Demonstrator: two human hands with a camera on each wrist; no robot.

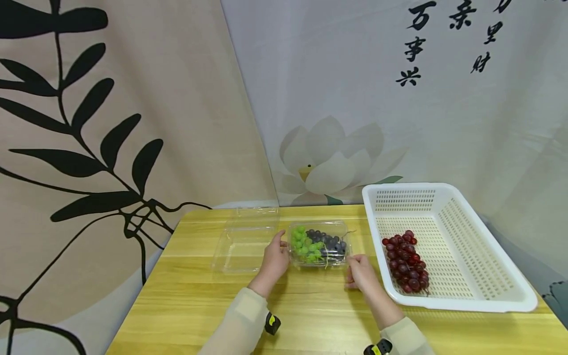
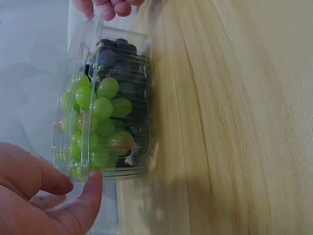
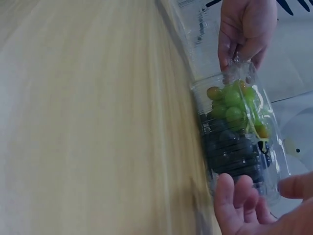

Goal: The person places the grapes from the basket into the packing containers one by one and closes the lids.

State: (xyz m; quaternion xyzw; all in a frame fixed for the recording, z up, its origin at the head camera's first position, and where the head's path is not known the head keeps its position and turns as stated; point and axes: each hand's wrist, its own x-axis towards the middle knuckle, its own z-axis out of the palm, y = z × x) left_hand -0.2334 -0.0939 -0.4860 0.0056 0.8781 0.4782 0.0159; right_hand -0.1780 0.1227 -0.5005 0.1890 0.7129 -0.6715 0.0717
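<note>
A transparent plastic clamshell box (image 1: pixel 317 261) with its lid down stands on the table between both hands. Inside it lie green grapes (image 1: pixel 306 245) on the left and dark grapes (image 1: pixel 330 244) on the right; a few stems poke up near the rim. My left hand (image 1: pixel 275 259) pinches the rim at the box's left end, thumb and fingers on the edge, as the left wrist view shows. At the opposite end my right hand (image 1: pixel 361 272) holds the edge, with its thumb by the lid and its curled fingers lower down in the right wrist view.
A second transparent box (image 1: pixel 235 254) lies unfolded on the table (image 1: pixel 186 296) to the left. On the right stands a white perforated basket (image 1: pixel 461 256) with a bunch of red grapes (image 1: pixel 406 264) at its left side. A printed cloth (image 1: pixel 195 98) hangs behind the table.
</note>
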